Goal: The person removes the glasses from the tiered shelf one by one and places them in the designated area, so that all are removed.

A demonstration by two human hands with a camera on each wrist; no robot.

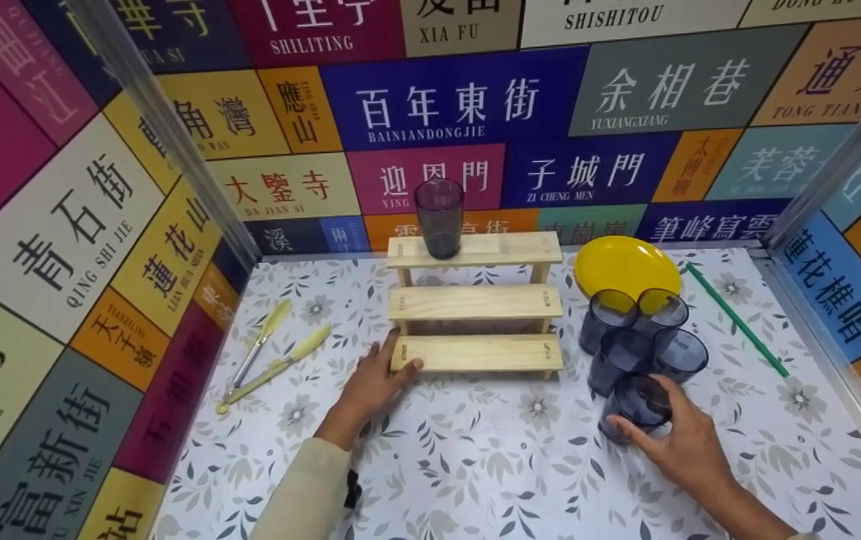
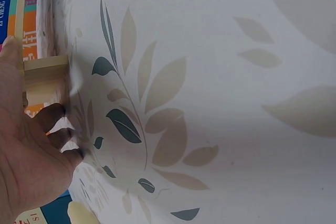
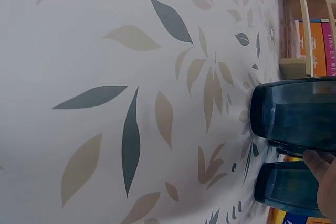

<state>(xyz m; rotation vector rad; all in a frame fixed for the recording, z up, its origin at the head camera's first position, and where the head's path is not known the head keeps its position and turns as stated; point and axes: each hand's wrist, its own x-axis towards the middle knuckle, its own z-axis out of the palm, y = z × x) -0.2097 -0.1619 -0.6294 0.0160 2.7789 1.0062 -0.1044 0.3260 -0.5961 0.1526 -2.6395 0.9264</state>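
A three-step wooden shelf (image 1: 475, 301) stands on the table, with one dark tinted glass (image 1: 439, 217) upright on its top step. My left hand (image 1: 374, 379) grips the left end of the lowest step; the thumb lies at the front edge and the other fingers are beside the end. To the right, dark glasses (image 1: 625, 352) stand close together in a cluster. My right hand (image 1: 682, 435) holds the nearest glass (image 1: 634, 401) by its sides, thumb on the left. In the right wrist view, that glass (image 3: 294, 114) appears close to the tabletop; whether its base touches is unclear.
Behind the glasses lies a yellow plate (image 1: 625, 264), with a green stick (image 1: 738, 319) to its right. Pale yellow tongs (image 1: 273, 360) lie spread left of the shelf. Sign-patterned walls (image 1: 453, 97) enclose the back and sides of the floral-covered table (image 1: 475, 465).
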